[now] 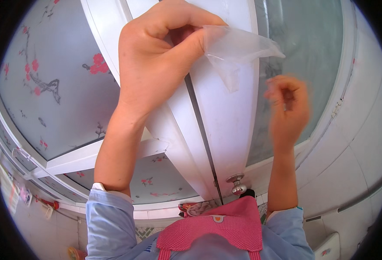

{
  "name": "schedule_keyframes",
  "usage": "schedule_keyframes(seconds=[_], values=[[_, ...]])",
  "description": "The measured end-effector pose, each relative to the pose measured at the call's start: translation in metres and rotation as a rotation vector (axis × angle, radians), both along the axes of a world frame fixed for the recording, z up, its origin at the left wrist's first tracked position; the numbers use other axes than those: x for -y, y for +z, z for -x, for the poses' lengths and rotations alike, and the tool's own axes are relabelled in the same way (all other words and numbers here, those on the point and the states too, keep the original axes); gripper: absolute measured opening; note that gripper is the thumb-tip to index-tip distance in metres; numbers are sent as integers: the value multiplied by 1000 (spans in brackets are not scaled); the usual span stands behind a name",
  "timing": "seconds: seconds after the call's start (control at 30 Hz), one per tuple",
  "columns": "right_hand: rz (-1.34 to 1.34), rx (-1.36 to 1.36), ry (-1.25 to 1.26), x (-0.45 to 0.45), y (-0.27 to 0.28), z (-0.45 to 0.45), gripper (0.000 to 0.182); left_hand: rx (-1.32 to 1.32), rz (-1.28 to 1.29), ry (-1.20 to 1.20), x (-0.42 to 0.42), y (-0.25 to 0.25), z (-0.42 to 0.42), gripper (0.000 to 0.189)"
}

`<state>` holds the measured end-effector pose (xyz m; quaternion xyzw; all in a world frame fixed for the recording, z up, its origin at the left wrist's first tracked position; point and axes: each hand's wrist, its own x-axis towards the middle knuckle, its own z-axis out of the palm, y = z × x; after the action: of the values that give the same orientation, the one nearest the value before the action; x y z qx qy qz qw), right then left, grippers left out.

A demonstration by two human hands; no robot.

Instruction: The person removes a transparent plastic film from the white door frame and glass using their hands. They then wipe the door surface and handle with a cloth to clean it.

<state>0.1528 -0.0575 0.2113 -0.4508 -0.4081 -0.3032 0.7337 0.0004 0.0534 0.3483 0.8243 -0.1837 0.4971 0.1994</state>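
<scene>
My left hand (158,55), raised before me, pinches a crumpled piece of thin, clear plastic film (233,48) between thumb and fingers. Two narrow ends of the film stick out: one points right, the other hangs down. My right hand (290,107) is to the right and a little lower, apart from the film. Its fingers are bent towards the thumb, and motion blur hides whether anything small is between them. Behind both hands stands a white-framed door (223,123) with a frosted glass pane (301,65) on the right.
To the left is a frosted glass panel (74,107) printed with red blossoms, in a white frame. A round metal doorknob (239,188) sits low on the door. Pale wall tiles (333,172) run along the right. I wear a pink apron (210,230).
</scene>
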Motion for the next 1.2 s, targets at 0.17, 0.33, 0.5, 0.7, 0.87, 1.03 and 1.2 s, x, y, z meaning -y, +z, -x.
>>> schedule_keyframes(seconds=[0.17, 0.33, 0.5, 0.7, 0.87, 1.03, 1.2], values=[[89, 247, -108, -7, 11, 22, 14, 5, -29, -100, -6, 1, -6, 6], [223, 383, -124, -5, 15, 15, 17, -11, 77, -6, 6, 0, 0, 5], [-22, 150, -128, 6, 45, 11, 21, 34, -46, 72, 3, -11, 0, 5], [90, 505, -229, 4, 65, -2, 22, 221, -450, 230, 13, -34, 8, 30], [64, 666, -344, -3, 59, -12, 21, 331, -516, 265, 10, -50, 8, 36], [65, 731, -402, -1, 61, -16, 22, 390, -554, 313, 9, -56, 6, 36], [76, 747, -388, 4, 62, -15, 26, 433, -579, 362, 15, -58, 8, 38]])
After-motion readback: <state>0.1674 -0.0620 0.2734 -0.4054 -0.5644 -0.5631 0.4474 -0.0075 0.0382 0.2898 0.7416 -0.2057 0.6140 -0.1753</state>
